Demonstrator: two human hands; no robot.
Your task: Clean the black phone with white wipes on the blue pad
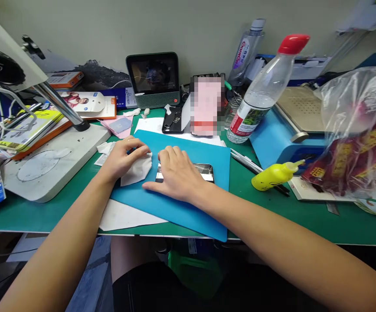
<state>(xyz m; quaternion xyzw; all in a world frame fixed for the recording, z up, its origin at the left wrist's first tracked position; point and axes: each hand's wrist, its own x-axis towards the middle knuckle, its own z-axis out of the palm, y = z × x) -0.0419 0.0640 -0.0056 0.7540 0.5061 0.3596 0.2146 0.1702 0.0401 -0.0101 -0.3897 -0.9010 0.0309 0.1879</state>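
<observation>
A dark phone (204,170) lies flat on a blue mat (174,203) on the green bench. My right hand (174,173) rests palm down on the phone's left part, covering most of it. My left hand (122,158) sits just to the left, fingers curled onto a crumpled white cloth (137,171) that lies on the mat beside the phone.
A microscope stand base (54,164) stands at the left. A yellow squeeze bottle (274,174), tweezers (246,161), a blue heating machine (279,138) and a plastic bag (357,138) sit at the right. A water bottle (259,95), small screen (153,78) and another phone (171,119) are behind.
</observation>
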